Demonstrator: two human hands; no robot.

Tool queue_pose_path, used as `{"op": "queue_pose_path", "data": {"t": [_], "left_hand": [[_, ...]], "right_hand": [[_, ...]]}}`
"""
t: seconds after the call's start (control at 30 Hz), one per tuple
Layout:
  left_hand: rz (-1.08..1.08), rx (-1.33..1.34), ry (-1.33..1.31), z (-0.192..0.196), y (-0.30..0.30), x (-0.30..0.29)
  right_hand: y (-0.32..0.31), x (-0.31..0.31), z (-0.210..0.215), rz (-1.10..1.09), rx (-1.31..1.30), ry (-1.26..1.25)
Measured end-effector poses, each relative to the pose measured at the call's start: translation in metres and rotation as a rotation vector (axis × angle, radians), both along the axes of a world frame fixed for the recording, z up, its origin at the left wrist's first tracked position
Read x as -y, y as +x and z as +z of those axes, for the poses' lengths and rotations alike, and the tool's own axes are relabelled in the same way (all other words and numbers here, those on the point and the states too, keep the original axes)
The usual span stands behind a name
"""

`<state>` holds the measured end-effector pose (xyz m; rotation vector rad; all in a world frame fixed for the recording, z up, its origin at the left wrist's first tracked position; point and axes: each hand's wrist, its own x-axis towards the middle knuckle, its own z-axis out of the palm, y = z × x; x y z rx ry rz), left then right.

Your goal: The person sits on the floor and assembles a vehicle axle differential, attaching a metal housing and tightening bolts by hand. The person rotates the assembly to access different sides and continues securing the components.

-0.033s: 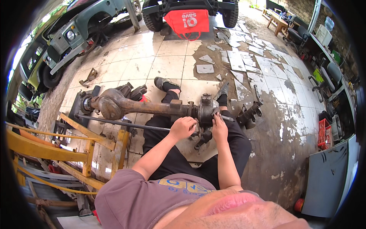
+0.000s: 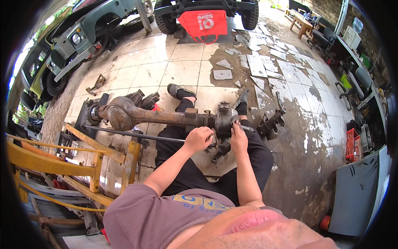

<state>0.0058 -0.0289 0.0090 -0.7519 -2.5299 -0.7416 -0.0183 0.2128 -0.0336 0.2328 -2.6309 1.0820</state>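
A rusty axle housing (image 2: pixel 163 117) with a round bulge at its left lies across my legs. At its right end sits a dark, greasy steering knuckle (image 2: pixel 224 121). My left hand (image 2: pixel 199 138) is curled closed at the knuckle's near left side, by the end of a long thin rod (image 2: pixel 137 134); what its fingers grip is hidden. My right hand (image 2: pixel 239 140) has its fingers drawn together against the knuckle's near right face, and anything in them is too small to make out. Between my hands a dark metal arm (image 2: pixel 221 152) hangs from the knuckle.
A yellow steel frame (image 2: pixel 97 170) stands close on my left. Right of my leg are greasy metal parts (image 2: pixel 271 124). Broken tiles (image 2: pixel 257 66) litter the floor ahead, before a vehicle with a red bag (image 2: pixel 203 25). A grey cabinet (image 2: pixel 356 195) is at right.
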Motion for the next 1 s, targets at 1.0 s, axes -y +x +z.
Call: {"op": "queue_pose_path", "data": {"t": [1.0], "left_hand": [[0.013,0.003,-0.023,-0.002,0.003,0.001]], "right_hand": [[-0.004,0.002,0.020,0.026,0.141,0.091]]}}
